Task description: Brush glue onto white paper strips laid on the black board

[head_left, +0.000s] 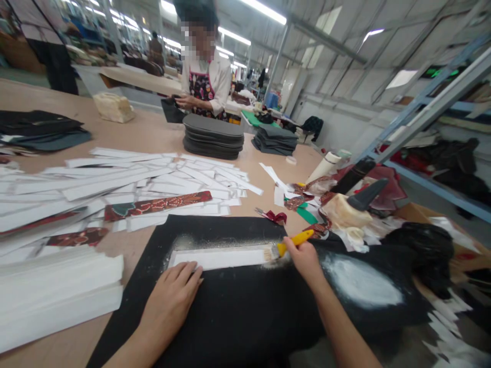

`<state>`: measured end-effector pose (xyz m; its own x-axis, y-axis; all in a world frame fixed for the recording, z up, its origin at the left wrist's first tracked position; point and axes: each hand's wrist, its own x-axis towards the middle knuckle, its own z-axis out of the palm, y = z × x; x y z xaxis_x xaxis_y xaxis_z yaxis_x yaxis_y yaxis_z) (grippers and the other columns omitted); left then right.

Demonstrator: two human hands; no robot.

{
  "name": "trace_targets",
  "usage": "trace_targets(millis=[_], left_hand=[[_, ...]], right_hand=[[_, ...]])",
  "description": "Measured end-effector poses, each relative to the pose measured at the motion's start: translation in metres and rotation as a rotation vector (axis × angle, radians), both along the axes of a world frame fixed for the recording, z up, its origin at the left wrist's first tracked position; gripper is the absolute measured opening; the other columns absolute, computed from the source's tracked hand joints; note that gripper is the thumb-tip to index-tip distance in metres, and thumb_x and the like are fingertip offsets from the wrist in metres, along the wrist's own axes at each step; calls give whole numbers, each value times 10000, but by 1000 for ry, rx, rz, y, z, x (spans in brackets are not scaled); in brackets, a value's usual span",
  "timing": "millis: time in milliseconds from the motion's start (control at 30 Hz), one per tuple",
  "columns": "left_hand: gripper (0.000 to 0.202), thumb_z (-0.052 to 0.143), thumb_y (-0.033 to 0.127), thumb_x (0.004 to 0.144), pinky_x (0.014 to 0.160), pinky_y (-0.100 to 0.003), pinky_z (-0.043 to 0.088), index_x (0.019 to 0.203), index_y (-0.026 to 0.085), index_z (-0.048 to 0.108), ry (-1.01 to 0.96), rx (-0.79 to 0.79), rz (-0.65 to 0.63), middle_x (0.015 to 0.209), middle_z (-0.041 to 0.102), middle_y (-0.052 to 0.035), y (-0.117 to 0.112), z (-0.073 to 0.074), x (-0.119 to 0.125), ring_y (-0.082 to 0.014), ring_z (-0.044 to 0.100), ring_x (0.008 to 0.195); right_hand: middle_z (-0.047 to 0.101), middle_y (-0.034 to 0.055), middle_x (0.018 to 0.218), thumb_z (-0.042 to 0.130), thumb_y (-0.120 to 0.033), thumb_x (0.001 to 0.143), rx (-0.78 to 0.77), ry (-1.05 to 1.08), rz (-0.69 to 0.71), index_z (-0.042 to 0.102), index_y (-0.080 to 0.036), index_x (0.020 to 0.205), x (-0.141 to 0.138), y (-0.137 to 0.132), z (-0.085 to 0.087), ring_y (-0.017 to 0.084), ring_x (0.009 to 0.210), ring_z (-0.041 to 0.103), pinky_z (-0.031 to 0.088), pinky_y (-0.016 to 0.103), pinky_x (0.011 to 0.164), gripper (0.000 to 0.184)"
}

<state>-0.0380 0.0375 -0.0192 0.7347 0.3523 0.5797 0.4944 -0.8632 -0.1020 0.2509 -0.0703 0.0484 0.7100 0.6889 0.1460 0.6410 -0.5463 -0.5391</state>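
My right hand [306,261] is closed around the yellow handle of a paintbrush [286,246]. Its pale bristles touch the right end of a long white strip [226,258]. The strip lies on a black sheet [238,306], with whitish dust along its edges. My left hand [174,294] lies flat, fingers stretched out, over the strip's left end and the sheet. Beyond the sheet's far edge is a pair of scissors [273,216] with dark red handles. To the right of my right hand, a white powdery patch [362,281] covers part of the black material.
Many white strips [153,179] and a patterned red-brown strip [159,204] lie at left, near a white stack [57,296]. Dark stacked pieces [213,137] stand farther back. Across the table a person [207,76] handles a black piece. Scraps and a yellowish block [347,212] crowd the right.
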Motion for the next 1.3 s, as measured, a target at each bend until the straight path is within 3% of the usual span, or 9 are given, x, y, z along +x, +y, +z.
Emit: trace_targets(millis=[67,200,367,567,733,867,967,1100,1300], left_hand=[[244,417,208,876,772,-374,451,985,132,622,-3,4,1,982,617,-101,-1,1,0,-243,539,898],[244,414,199,874,764,-369,455,979,126,621,-5,-1,15,970,606,-108,-2,0,1,-244,536,893],[229,426,185,863,821,-395,437,982,122,611,36,-81,105,971,595,-109,-12,5,10,-250,524,924],[269,457,215,850,807,-396,440,1065,90,560,160,-319,149,980,575,-133,-30,12,32,-255,509,926],[284,441,243,860,848,-442,406,1073,87,548,147,-344,150,1016,558,-146,-31,6,33,-276,480,962],[265,448,257,858,823,-421,416,1030,91,563,142,-370,132,978,558,-131,-31,4,32,-267,481,930],[252,444,251,860,829,-426,413,1020,97,565,122,-371,124,991,554,-129,-30,3,32,-263,478,932],[244,449,243,859,806,-413,420,1019,97,561,132,-405,113,960,553,-125,-29,4,31,-255,479,919],[258,463,240,854,803,-406,429,1049,92,544,129,-395,122,980,544,-130,-29,10,31,-255,481,927]], right_hand=[[643,95,633,426,-474,780,-13,-146,-83,657,-158,713,13,-16,4,225,656,614,421,283,583,397],[667,59,751,369,-444,831,13,-81,231,652,-189,878,9,-31,7,185,696,618,439,256,626,384],[633,92,669,414,-439,803,-124,-404,73,663,-161,780,7,-13,17,231,676,607,421,302,610,373],[660,12,832,449,-378,834,147,22,773,613,-211,876,-76,73,31,155,765,602,435,251,708,238],[646,-4,731,535,-292,816,-28,27,1165,631,-193,818,-149,134,33,131,688,581,413,240,679,137],[641,29,730,542,-303,829,-30,-358,1110,643,-180,799,-161,151,37,156,731,562,369,301,761,162],[638,28,704,530,-342,836,-93,-375,1154,650,-185,777,-165,150,40,149,693,558,370,285,727,206],[646,60,704,502,-353,849,-119,-476,1024,657,-158,776,-168,148,40,181,716,571,370,307,729,259],[670,84,684,483,-360,848,-305,-523,869,671,-161,743,-119,130,40,189,660,601,387,291,655,293]])
